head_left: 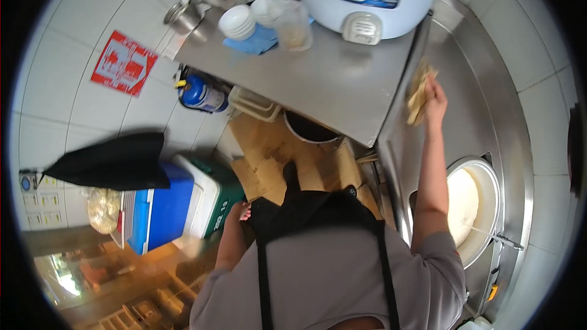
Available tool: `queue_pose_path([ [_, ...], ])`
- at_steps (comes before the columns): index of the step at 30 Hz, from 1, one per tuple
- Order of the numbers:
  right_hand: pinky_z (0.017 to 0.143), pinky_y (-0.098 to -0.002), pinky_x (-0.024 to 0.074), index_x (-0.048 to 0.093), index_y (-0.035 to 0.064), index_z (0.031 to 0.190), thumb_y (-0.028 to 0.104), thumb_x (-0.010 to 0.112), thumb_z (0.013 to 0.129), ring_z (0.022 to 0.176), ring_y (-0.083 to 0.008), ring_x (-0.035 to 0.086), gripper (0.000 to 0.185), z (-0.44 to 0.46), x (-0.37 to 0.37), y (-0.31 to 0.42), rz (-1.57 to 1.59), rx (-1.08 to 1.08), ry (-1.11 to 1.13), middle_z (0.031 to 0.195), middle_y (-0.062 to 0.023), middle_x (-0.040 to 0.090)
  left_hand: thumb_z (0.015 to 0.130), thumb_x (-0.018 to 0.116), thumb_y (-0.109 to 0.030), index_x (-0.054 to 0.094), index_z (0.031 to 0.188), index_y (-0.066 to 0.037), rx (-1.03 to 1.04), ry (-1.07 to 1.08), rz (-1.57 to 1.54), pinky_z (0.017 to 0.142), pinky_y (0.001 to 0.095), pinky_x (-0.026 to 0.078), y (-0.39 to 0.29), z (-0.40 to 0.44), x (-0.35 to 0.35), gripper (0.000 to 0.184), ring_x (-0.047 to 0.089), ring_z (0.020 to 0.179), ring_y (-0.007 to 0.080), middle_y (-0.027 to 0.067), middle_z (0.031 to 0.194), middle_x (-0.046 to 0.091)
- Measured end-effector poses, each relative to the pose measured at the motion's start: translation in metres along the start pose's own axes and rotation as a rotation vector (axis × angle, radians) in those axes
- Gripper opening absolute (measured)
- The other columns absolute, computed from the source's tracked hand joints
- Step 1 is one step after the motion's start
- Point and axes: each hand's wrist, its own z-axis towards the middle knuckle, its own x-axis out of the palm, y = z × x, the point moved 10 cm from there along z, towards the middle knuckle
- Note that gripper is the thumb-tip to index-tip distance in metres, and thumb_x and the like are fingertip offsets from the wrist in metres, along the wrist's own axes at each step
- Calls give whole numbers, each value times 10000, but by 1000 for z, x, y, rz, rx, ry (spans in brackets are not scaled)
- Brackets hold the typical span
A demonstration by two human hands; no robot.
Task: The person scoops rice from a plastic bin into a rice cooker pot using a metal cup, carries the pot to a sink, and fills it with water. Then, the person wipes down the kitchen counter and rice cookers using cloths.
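You are standing between a steel table ahead of you and a long steel worktop running along your right side. A big white rice cooker is sitting at the table's far right corner. On your left, a blue cooler box is standing beside a green-and-white cooler box. A round pot with pale contents is resting in the worktop, beside your right arm. A blue fire extinguisher is standing near the tiled wall, left of the table. Your tan cloth is lying bunched along the worktop's near left edge, beside the table. On the table, a blue cloth is lying under a stack of white bowls. Your right hand is gripping the tan cloth, its fingers curling over it. Your left hand is hanging near the green-and-white cooler box; whether its fingers are spreading or pressing together, you cannot tell.
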Motion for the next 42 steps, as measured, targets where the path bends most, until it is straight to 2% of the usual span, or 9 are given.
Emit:
queue_pose_path([
  [5,1058,-421,176,387,86,1303,411,341,909,1305,-303,210,513,44,126,-14,-1381,-369,281,1386,-114,307,840,530,-288,499,810,-96,-100,120,-26,482,319,456,-2,50,-47,196,556,551,176,30,684,551],
  [8,1063,-440,142,287,67,1349,447,273,910,1314,-299,187,580,36,166,-26,-1537,-393,163,1411,-121,252,833,530,-303,497,828,-93,55,223,-305,481,315,452,-34,76,-89,212,545,543,169,34,676,541],
  [9,1076,-428,93,270,41,1351,442,262,910,1328,-295,145,596,13,188,-24,-1563,-412,204,1422,-129,224,825,526,-303,493,803,-91,235,-108,-86,478,309,445,-66,47,-117,216,533,532,161,31,657,525],
  [16,1064,-449,131,277,-11,1329,397,372,889,1310,-319,193,608,-167,460,0,-1281,-619,503,1397,-196,238,867,462,-277,502,742,-99,-19,20,-248,434,292,418,18,92,-169,222,498,496,153,38,625,503],
  [23,1074,-426,113,238,10,1353,407,310,901,1328,-289,153,606,-121,700,-32,-1100,-694,741,1424,-156,199,873,484,-279,512,825,-73,-65,-78,-586,378,273,435,114,113,-176,213,520,467,158,59,599,509],
  [28,1083,-399,80,187,29,1376,428,277,897,1341,-267,114,630,-25,782,-46,-1272,-465,528,1445,-129,151,852,495,-258,524,805,-62,2,-56,-724,414,280,453,99,41,-163,203,552,504,157,47,629,534],
  [34,1084,-391,80,177,33,1378,411,279,897,1345,-257,100,620,-49,868,-58,-1206,-498,679,1442,-128,164,858,511,-254,541,856,-35,80,-156,-591,467,265,460,95,38,-148,221,561,544,149,48,672,557],
  [40,1004,-340,287,451,93,1255,102,445,827,1228,-253,362,428,-145,846,-21,-832,-951,1096,1331,-116,388,864,490,-253,555,924,-39,55,-43,-511,476,246,445,16,78,-172,232,530,520,121,33,659,545],
  [42,926,-331,359,539,87,1135,28,453,784,1104,-264,463,366,-159,828,-26,-493,-839,1192,1197,-116,496,860,494,-244,565,899,-29,281,82,-733,467,260,431,-39,98,-191,230,531,524,126,46,662,557],
])
